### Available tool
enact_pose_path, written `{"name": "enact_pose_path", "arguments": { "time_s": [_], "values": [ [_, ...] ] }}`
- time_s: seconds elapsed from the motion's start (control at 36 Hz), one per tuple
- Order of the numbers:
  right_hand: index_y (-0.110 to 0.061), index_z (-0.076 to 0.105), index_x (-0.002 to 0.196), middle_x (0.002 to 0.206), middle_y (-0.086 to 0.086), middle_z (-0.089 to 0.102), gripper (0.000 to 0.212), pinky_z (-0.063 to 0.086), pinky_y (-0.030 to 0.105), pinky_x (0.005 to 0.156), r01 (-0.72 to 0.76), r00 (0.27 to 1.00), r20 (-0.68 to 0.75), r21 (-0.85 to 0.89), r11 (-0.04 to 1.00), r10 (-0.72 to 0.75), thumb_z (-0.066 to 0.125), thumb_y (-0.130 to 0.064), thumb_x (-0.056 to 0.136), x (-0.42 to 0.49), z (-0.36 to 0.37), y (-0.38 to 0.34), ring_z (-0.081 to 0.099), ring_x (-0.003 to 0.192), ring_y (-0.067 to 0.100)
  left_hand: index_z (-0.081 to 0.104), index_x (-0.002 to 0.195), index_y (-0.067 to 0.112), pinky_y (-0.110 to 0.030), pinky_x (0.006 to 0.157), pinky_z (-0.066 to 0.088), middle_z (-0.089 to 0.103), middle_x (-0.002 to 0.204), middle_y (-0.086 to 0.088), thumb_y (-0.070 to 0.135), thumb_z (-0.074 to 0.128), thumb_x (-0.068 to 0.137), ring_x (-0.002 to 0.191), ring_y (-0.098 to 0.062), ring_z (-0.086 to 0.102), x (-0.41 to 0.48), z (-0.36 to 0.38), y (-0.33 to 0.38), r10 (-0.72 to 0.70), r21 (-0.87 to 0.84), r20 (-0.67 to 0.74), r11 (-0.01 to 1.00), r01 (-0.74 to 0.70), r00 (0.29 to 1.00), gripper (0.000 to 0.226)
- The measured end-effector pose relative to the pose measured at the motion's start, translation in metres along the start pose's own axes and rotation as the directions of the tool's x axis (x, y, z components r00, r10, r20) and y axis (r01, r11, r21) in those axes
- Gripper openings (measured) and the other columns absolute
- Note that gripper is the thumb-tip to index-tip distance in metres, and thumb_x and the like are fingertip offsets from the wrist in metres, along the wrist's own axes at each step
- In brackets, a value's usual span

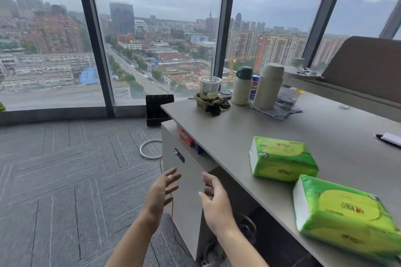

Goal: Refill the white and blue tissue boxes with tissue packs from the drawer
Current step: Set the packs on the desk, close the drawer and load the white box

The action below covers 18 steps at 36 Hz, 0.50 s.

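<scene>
1. Head view, hands: left hand and right hand both hover in front of the cabinet front under the bench. Both are spread wide, fingers loose, holding nothing. They are near the panel; whether either touches it, cannot tell.

2. Head view, task items: 2 green tissue packs lie on the bench top, the far pack and the near pack, just beside each other at the bench's front edge. No white or blue tissue box is in view. The cabinet front looks closed; a small lock plate sits near its upper part.

3. Risk, near pack: it sits close to the bench edge on the person's right. Judgement: a sweep of the right forearm while turning could knock it to the floor.

4. Risk, cord: a thin red cord hangs down just beside the left hand. Judgement: fingers could snag it if the hand reaches on, and drag whatever it leads to.

5. Risk, far end: a lidded cup with straw, 2 flasks and a can stand clustered there, well apart from the packs. Judgement: low risk unless the boxes turn out to be on that side.

6. Risk, sequence: with the boxes out of view, the person must look away to find them. Judgement: the packs could be grabbed blind and dropped.
</scene>
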State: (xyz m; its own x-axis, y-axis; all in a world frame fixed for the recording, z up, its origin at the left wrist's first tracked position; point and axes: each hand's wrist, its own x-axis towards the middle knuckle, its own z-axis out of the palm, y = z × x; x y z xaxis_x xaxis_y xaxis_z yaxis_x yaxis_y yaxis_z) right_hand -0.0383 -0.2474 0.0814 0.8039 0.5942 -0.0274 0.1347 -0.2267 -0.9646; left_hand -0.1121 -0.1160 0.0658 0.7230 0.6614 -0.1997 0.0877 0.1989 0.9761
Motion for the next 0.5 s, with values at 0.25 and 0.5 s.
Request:
{"name": "enact_pose_path", "arguments": {
  "time_s": [0.25,0.5],
  "values": [
    [-0.03,0.056,0.12,0.12,-0.017,0.06,0.037,0.045,0.017,0.095,0.363,0.927,-0.109,0.014,0.932,-0.36,0.058,-0.007,0.091,-0.045,-0.066,-0.082,0.055,0.112,-0.003,0.065,0.118,0.028,-0.043,0.099,0.043,0.072,0.114,0.008,0.03,0.053,0.074,0.11,-0.019,0.063,-0.056,0.047,0.08,0.256,0.013,0.079,0.966,-0.257,0.964,0.046],
    [-0.039,0.058,0.116,0.12,-0.013,0.06,0.032,0.044,0.016,0.094,0.362,0.878,-0.225,-0.268,0.893,-0.423,0.064,-0.021,0.09,-0.09,-0.184,-0.105,0.052,0.114,-0.006,0.06,0.12,0.018,-0.009,0.073,0.048,0.067,0.118,-0.003,0.003,0.061,0.089,0.087,0.007,0.065,-0.091,0.146,0.099,0.334,0.029,0.415,0.925,-0.379,0.846,0.034]
  ]
}}
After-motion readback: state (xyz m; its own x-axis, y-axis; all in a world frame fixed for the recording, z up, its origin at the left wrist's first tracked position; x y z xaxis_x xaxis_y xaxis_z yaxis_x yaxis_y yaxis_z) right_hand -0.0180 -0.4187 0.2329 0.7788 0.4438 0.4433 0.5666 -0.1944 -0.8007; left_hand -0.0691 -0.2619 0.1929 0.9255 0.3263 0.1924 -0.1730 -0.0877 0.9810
